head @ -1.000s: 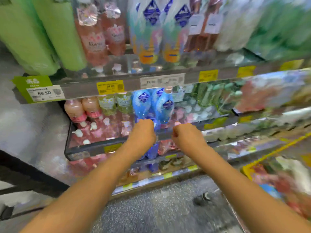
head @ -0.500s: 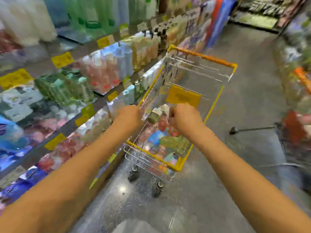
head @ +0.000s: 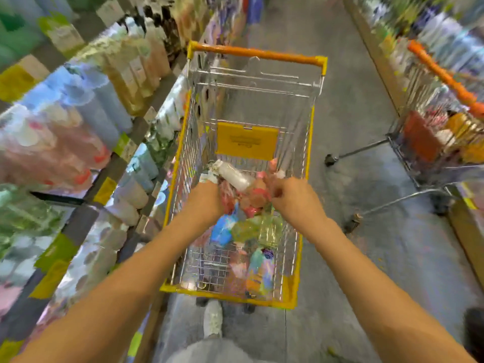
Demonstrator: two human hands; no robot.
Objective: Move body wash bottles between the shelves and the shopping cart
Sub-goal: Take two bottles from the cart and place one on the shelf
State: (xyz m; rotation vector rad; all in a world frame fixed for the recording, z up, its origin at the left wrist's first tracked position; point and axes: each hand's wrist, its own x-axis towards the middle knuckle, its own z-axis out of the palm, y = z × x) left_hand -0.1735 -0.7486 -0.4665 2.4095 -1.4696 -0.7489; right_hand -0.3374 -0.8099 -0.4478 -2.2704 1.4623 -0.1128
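A yellow-rimmed wire shopping cart (head: 309, 142) stands in front of me with several body wash bottles (head: 251, 231) heaped in its basket. Both my hands reach down into the heap. My left hand (head: 205, 201) has its fingers curled round a bottle whose white cap (head: 207, 177) shows past the knuckles. My right hand (head: 296, 201) grips a pink bottle with a white cap (head: 275, 170). A clear white bottle (head: 234, 176) lies slanted between my hands. Motion blur hides the fingertips.
Shelves packed with bottles (head: 78, 132) run along the left, close to the cart's side. A second cart (head: 440, 142) with an orange handle stands at the right by another shelf. Grey aisle floor (head: 353, 113) lies between the carts. My shoe (head: 212, 319) is behind the cart.
I turned from the left shelves to the cart. My hands went from the blue bottles on the shelf, over the basket, down into the heap of bottles.
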